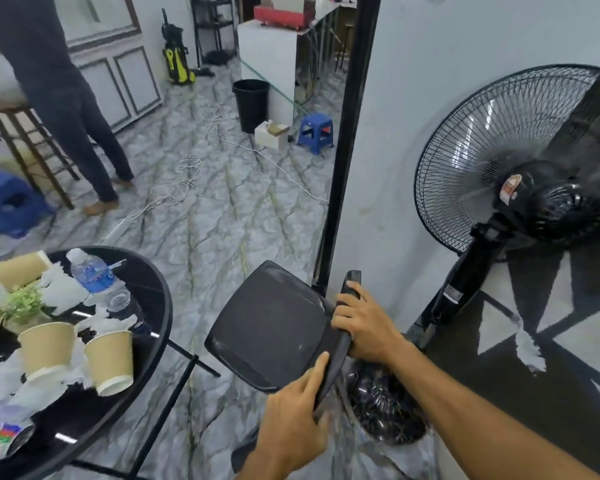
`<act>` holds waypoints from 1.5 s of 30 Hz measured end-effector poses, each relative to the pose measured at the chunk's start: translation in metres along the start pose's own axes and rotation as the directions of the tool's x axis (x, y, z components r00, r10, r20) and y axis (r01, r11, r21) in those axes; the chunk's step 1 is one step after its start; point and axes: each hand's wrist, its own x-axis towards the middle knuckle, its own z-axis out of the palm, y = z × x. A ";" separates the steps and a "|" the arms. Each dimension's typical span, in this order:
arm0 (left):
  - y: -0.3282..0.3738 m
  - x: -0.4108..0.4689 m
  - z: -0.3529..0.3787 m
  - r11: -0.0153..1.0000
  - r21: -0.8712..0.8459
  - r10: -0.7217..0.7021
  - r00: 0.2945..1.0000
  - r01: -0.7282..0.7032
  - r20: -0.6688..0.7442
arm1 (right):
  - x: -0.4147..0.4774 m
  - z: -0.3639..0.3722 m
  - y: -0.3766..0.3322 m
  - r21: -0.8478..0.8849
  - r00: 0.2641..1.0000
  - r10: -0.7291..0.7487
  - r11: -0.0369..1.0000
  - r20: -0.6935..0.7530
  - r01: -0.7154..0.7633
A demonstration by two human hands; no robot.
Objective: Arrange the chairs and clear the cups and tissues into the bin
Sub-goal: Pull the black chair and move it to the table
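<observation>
A black chair [271, 327] sits low in the middle of the view, its seat tilted toward the camera, and both hands are clamped on its backrest. The left hand [291, 424] grips the lower end of the backrest's curved top edge, thumb pressed along the front. The right hand [364, 327] is wrapped around the same edge farther up, fingers curled over it. The seat is a matte, rounded-square plastic shell with a raised rim and faint pale scuffs.

To the left stands a round surface [153, 306] with a glossy black glass top and thin black metal legs. On it are paper cups [110, 362] in ribbed tan kraft, two of them upside down with white rims at the bottom, scattered among crumpled white tissues [65, 289]. A clear plastic water bottle [94, 275] with a blue label lies on its side there, beside a small green plant [23, 301].

Well beyond the chair, across the veined grey marble-pattern floor, a black cylindrical bin [250, 103] stands against a white counter. A blue plastic stool [316, 131] is near it. On the right a black pedestal fan [520, 174] with a wire grille stands close to the wall. A person [66, 98] in dark clothes stands at upper left.
</observation>
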 end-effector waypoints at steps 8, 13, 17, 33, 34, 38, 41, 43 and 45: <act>-0.029 0.103 -0.045 0.880 0.399 -0.221 0.966 0.257 -0.135 | 0.081 0.007 0.101 0.224 0.996 0.011 0.974 -0.088 0.009; -0.020 0.160 -0.106 0.840 0.410 -0.303 0.935 0.354 -0.186 | 0.117 0.000 0.138 0.336 0.992 0.120 0.933 0.043 -0.128; -0.025 0.168 -0.106 0.788 0.418 -0.402 0.892 0.452 -0.205 | 0.135 0.017 0.146 0.386 0.995 0.086 0.917 0.049 -0.098; -0.049 0.145 -0.089 0.748 0.363 -0.384 0.809 0.555 -0.445 | 0.168 0.018 0.155 0.360 0.998 -0.055 0.932 0.030 0.041; -0.044 0.139 -0.086 0.748 0.374 -0.375 0.814 0.549 -0.444 | 0.164 0.016 0.152 0.352 0.997 -0.076 0.934 0.017 0.065; -0.031 0.098 -0.084 0.745 0.346 -0.336 0.768 0.571 -0.544 | 0.164 0.000 0.129 0.393 0.984 -0.172 0.902 -0.048 0.177; -0.024 0.065 -0.096 0.738 0.299 -0.323 0.707 0.604 -0.629 | 0.176 -0.008 0.102 0.417 0.962 -0.254 0.867 -0.102 0.273; -0.018 0.042 -0.102 0.716 0.310 -0.295 0.673 0.626 -0.678 | 0.179 -0.007 0.084 0.434 0.950 -0.293 0.846 -0.108 0.310; -0.012 0.019 -0.098 0.687 0.335 -0.269 0.654 0.645 -0.707 | 0.175 -0.002 0.065 0.442 0.939 -0.327 0.830 -0.106 0.339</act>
